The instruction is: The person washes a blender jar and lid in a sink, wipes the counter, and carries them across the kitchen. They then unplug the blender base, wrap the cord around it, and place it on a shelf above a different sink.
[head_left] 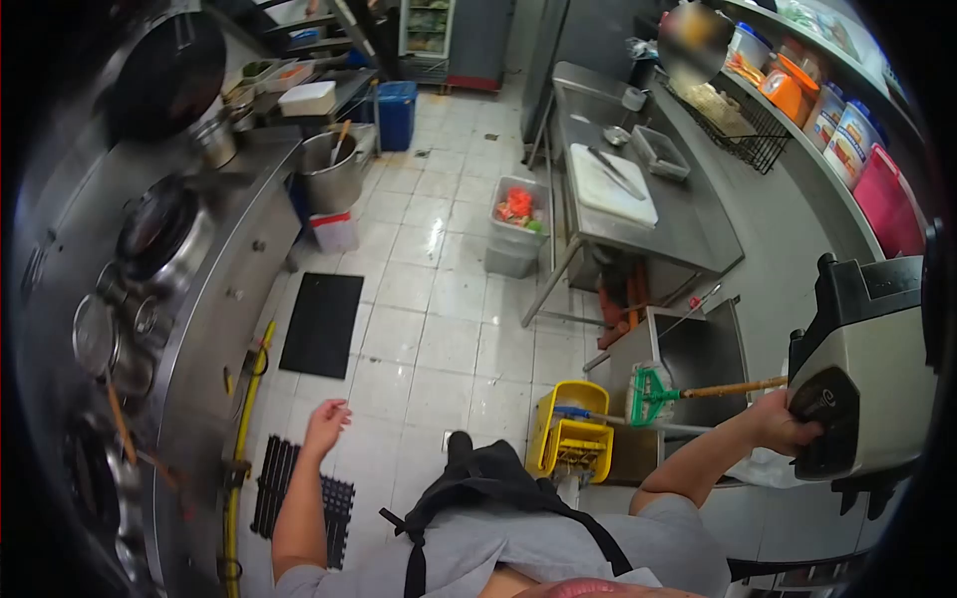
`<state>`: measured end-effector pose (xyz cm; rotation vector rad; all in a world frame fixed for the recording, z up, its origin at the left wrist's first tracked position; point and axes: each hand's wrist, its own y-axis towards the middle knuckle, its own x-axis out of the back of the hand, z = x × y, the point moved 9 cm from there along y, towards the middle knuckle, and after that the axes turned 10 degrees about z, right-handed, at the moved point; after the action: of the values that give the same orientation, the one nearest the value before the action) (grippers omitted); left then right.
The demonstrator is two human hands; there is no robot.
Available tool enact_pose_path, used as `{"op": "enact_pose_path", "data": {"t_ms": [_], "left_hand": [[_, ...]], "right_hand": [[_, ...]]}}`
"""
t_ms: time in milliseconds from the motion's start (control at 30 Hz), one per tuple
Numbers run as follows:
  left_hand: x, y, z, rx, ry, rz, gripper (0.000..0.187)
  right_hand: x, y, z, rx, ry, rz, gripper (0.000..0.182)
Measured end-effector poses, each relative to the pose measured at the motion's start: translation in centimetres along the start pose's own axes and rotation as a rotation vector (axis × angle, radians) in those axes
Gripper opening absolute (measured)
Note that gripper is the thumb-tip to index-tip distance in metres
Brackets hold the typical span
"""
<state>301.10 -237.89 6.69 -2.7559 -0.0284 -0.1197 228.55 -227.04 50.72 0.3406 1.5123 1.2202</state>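
My right hand (783, 423) reaches out to the right, its fingers curled against the black front panel of a box-shaped beige and black appliance (892, 369). A light curved logo shows on that panel, but what kind of machine it is I cannot tell. My left hand (327, 427) is over the floor on the left, empty, with its fingers loosely apart. Below that forearm lies a black slotted mat (334, 508). Just left of my right hand, a green brush head (650, 395) on a wooden handle leans across.
A yellow mop bucket (570, 439) stands ahead to the right. Beyond it are a steel table (688, 234) with a white cutting board (611, 185) and knives, and a tub of vegetables (518, 239). The stove counter (214, 289) with pots runs along the left. A black mat (321, 325) lies on the tiles.
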Motion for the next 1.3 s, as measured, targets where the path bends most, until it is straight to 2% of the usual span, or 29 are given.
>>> {"op": "enact_pose_path", "data": {"t_ms": [33,67,100,133,200,233,267,300,333,367,433,500,533,567,600,667,700,733,767,800,833,900,967,1067,1133,1167,1233,1267,1300], "left_hand": [[-1.3,3.6,1.4,0.01,0.043,0.065,0.027],[-2.4,6.8,3.7,0.025,0.086,0.124,0.027],[-2.1,9.8,7.6,0.056,0.198,0.134,0.029],[-1.1,11.8,11.3,0.117,0.438,0.125,0.035],[1.3,12.2,15.5,0.197,0.609,0.045,0.041],[2.5,11.5,17.4,0.238,0.604,0.029,0.03],[1.2,11.8,20.1,0.088,1.255,0.448,0.02],[4.5,10.2,22.5,0.401,0.707,0.307,0.015],[5.3,8.6,22.4,0.395,0.701,0.304,0.015],[8.2,4.7,21.2,0.734,-0.029,-0.135,0.014],[11.7,7.5,21.3,0.738,-0.02,-0.158,0.014],[16.0,9.7,22.1,0.771,-0.015,-0.198,0.013],[17.3,13.4,21.2,0.79,-0.008,-0.22,0.014],[18.6,19.7,18.8,0.802,-0.002,-0.237,0.014],[20.5,18.5,17.5,0.806,0.007,-0.253,0.014],[23.3,33.2,13.9,0.8,0.034,-0.291,0.015],[24.7,35.9,12.3,0.808,0.055,-0.309,0.016],[25.1,45.6,8.1,0.547,0.658,0.032,0.016],[23.0,52.5,3.4,0.217,1.38,0.355,0.029],[24.6,59.0,-0.2,0.075,1.19,0.095,0.026],[26.9,63.6,-2.8,0.151,0.596,-0.207,0.022],[24.9,72.8,-9.8,0.141,0.127,-0.132,0.02],[22.7,80.5,-16.3,-0.026,0.031,-0.094,0.022],[18.9,85.1,-21.4,0.01,0.158,-0.126,0.024],[18.3,90.2,-17.0,0.024,0.153,-0.146,0.025],[16.8,92.6,-13.3,0.058,0.353,-0.055,0.026],[13.4,89.3,-14.5,0.297,0.416,0.045,0.03],[13.3,89.4,-12.7,0.222,0.484,0.049,0.014],[13.1,89.4,-8.6,0.414,0.549,0.238,0.018]], "right_hand": [[-1.8,-0.5,-0.5,0.023,-0.002,-0.007,0.037],[-4.0,-0.9,-1.5,-0.018,0.214,-0.032,0.036],[-6.0,-1.8,-2.6,-0.07,0.419,-0.053,0.035],[-7.7,-2.5,-3.1,-0.064,0.412,-0.057,0.035],[-13.0,-4.0,-0.9,0.198,-0.114,0.028,0.037],[-15.0,-4.8,-1.2,0.204,-0.112,0.026,0.037],[-17.2,-5.6,-1.9,0.126,0.128,-0.039,0.036],[-19.5,-6.8,-3.4,0.045,0.371,-0.108,0.036],[-21.2,-7.8,-4.8,0.049,0.379,-0.11,0.036],[-22.2,-8.7,-6.4,0.071,0.453,-0.131,0.035],[-24.1,-11.9,-7.4,0.096,0.52,-0.158,0.035],[-32.8,-15.6,-1.9,0.514,-1.08,0.139,0.041],[-34.9,-17.0,-2.2,0.517,-1.087,0.146,0.041],[-37.8,-18.9,-1.5,0.699,-1.125,0.115,0.042],[-40.4,-20.9,-1.1,0.882,-1.164,0.076,0.043],[-44.0,-23.3,-2.3,0.865,-1.271,0.1,0.043],[-45.8,-24.6,-3.2,0.849,-1.366,0.153,0.043],[-47.4,-25.7,-3.8,0.856,-1.392,0.162,0.043],[-49.4,-27.0,-4.4,0.899,-1.418,0.167,0.042],[-51.2,-28.3,-5.0,0.942,-1.439,0.169,0.041],[-52.6,-29.3,-5.9,0.948,-1.451,0.17,0.041],[-55.3,-31.7,-8.4,0.94,-1.465,0.17,0.042],[-58.6,-34.0,-10.8,0.972,-1.504,0.127,0.043],[-63.6,-37.0,-16.5,0.984,-1.569,0.11,0.047],[-66.6,-38.6,-19.7,0.944,-1.568,0.108,0.043],[-68.9,-39.2,-21.5,0.922,-1.604,0.072,0.041],[-72.3,-39.9,-24.5,0.871,-1.583,0.071,0.036],[-73.8,-40.2,-25.9,0.855,-1.578,0.091,0.031],[-75.5,-40.9,-27.1,0.863,-1.566,0.098,0.031]]}}
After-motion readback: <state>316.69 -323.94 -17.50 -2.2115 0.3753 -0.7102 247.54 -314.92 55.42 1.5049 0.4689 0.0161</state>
